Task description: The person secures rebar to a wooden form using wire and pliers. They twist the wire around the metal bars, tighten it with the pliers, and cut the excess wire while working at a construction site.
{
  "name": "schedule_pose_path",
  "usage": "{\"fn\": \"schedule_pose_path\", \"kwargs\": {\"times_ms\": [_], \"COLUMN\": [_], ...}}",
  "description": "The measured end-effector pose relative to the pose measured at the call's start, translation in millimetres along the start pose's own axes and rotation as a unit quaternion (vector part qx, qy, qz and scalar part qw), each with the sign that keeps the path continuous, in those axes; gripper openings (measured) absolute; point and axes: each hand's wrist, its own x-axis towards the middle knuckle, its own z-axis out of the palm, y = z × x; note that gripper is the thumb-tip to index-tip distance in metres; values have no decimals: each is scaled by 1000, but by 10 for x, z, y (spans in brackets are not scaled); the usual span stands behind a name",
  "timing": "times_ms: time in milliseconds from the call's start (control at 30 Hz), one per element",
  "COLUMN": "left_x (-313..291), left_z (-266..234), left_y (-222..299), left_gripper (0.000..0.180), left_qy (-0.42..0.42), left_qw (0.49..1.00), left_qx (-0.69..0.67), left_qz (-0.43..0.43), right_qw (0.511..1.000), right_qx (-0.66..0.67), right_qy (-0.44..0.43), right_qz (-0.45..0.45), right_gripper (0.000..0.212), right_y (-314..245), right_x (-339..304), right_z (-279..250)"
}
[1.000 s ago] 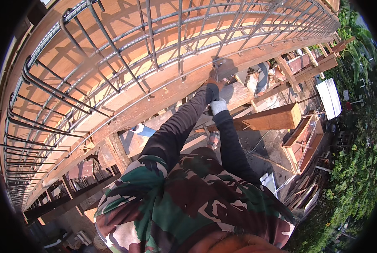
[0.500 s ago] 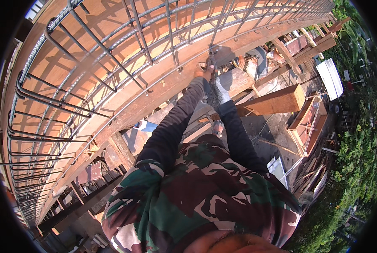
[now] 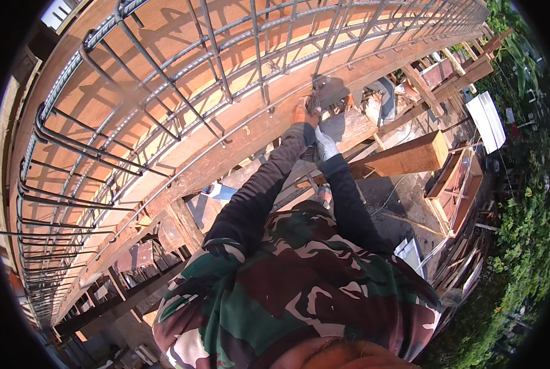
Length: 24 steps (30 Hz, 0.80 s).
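Note:
My bare left hand [image 3: 304,112] is closed near the outer edge of the wooden formwork [image 3: 189,158], just below the foot of an upright rebar. Below and to its right, my right hand [image 3: 326,145], in a grey-white glove, is closed as well. A dark, narrow thing [image 3: 315,93] rises from between the hands toward the rebar cage [image 3: 259,58]; its kind is too small and shadowed to make out. The cage of ribbed bars and bent stirrups curves along the plywood form, left and ahead of both hands.
A thick timber beam [image 3: 404,157] juts out right of my hands. Beyond it stand a wooden box frame [image 3: 456,190] and a white corrugated sheet [image 3: 487,122]. Loose planks [image 3: 462,261] lie at the right, with green plants [image 3: 527,240] past them. Stirrup ends stick out at the left.
The whole view has shifted slightly, so the scene sits a little lower and to the right. Both hands remain together at the same spot by the formwork edge.

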Motion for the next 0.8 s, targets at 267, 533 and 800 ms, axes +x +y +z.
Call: {"fn": "schedule_pose_path", "kwargs": {"times_ms": [267, 533, 800], "left_x": [393, 350, 159], "left_z": [325, -2, -473], "left_y": [-249, 259, 400], "left_gripper": [42, 44, 40], "left_qy": [-50, -87, -123], "left_qw": [983, 979, 963], "left_qx": [3, 159, 237], "left_qz": [-178, -98, 33], "right_qw": [993, 990, 965], "right_qx": [115, 141, 207], "right_qy": [-24, 18, -35], "right_qz": [1, 18, 159], "right_gripper": [41, 36, 23], "right_y": [-186, -287, -155], "right_x": [-140, -222, 27], "right_z": [157, 90, 59]}}
